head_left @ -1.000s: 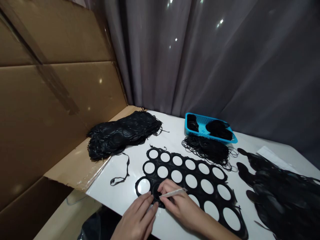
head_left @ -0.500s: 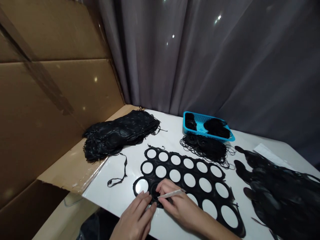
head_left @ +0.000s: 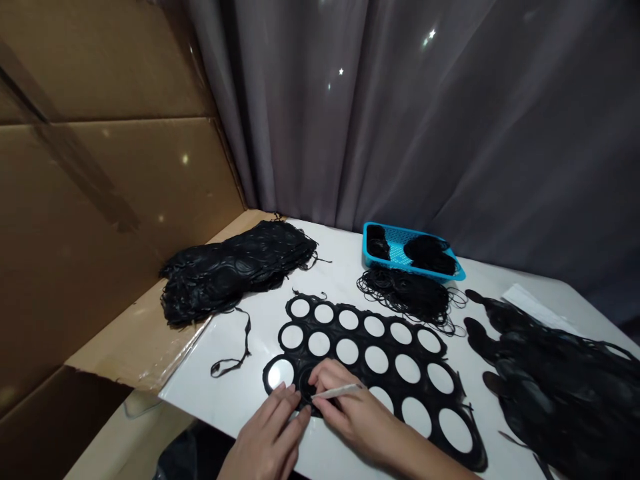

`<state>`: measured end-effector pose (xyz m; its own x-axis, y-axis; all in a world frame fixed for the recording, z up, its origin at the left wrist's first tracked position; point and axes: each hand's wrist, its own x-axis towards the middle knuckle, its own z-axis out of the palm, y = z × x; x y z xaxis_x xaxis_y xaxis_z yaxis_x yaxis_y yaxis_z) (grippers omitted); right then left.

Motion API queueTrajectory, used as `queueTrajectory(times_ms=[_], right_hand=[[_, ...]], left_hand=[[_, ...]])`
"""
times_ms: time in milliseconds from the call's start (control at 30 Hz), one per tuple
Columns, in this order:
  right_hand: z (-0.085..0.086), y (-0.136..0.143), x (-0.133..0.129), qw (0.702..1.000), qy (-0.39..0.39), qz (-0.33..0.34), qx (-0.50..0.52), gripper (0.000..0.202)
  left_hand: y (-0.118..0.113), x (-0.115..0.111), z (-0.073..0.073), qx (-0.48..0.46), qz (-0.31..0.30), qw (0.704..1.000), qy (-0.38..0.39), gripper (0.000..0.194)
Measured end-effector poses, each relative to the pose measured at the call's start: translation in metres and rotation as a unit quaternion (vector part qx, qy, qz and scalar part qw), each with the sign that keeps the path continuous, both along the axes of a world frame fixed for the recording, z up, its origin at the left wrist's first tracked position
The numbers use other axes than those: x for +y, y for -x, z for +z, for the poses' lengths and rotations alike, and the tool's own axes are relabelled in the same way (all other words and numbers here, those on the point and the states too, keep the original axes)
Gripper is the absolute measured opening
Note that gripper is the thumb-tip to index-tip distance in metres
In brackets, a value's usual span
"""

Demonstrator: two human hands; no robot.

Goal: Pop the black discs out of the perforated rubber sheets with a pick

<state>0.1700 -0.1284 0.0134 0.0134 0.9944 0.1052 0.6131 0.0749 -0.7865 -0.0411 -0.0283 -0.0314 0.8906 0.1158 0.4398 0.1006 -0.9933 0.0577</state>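
A black rubber sheet [head_left: 357, 360] with rows of round holes lies flat on the white table. My left hand [head_left: 273, 430] rests at the sheet's near-left edge, its extended fingers pressing beside a circle that still has black material in it. In my right hand [head_left: 345, 407] is a thin pale pointed tool [head_left: 337, 391], gripped between thumb and fingers, its tip over that dark circle. The other circles in view show white table through them.
A stack of black sheets [head_left: 235, 267] lies at the back left beside a cardboard wall [head_left: 100, 180]. Thin black rings [head_left: 410, 293] are heaped before a blue basket [head_left: 367, 250]. More black sheets [head_left: 560, 380] cover the right side, near white paper [head_left: 537, 307].
The whole view has shifted slightly, so things appear a little further left. Both hands keep nearly the same places on the sheet.
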Motion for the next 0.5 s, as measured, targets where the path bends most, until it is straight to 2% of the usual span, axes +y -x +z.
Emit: queueTrajectory(times_ms=[67,167,200,267,333,433,500], right_hand=[[-0.009,0.007,-0.002,0.996,-0.041,0.012,-0.082,0.015],[-0.024,0.021,-0.004,0.966,-0.109,0.017,-0.235,0.019],[-0.027,0.023,-0.003,0.959,-0.120,0.011,-0.255,0.021],[-0.027,0.021,0.004,0.973,-0.113,-0.045,-0.196,0.022],[-0.018,0.005,0.011,0.983,-0.090,-0.138,-0.084,0.020],[0.005,-0.038,0.006,0.958,-0.071,-0.279,0.001,0.029],[0.021,-0.071,-0.019,0.919,-0.069,-0.382,0.061,0.034]], left_hand=[[0.000,0.001,-0.001,0.004,-0.005,1.000,-0.002,0.050],[-0.003,0.003,0.000,0.012,-0.018,1.000,0.000,0.046],[-0.004,0.004,0.001,0.009,-0.022,1.000,0.002,0.045],[-0.006,0.005,0.003,0.000,-0.029,1.000,0.007,0.043],[-0.007,0.007,0.006,0.000,-0.034,0.999,0.008,0.043],[-0.006,0.011,0.008,0.015,-0.031,0.999,0.010,0.040],[-0.005,0.015,0.009,0.006,-0.039,0.999,0.000,0.037]])
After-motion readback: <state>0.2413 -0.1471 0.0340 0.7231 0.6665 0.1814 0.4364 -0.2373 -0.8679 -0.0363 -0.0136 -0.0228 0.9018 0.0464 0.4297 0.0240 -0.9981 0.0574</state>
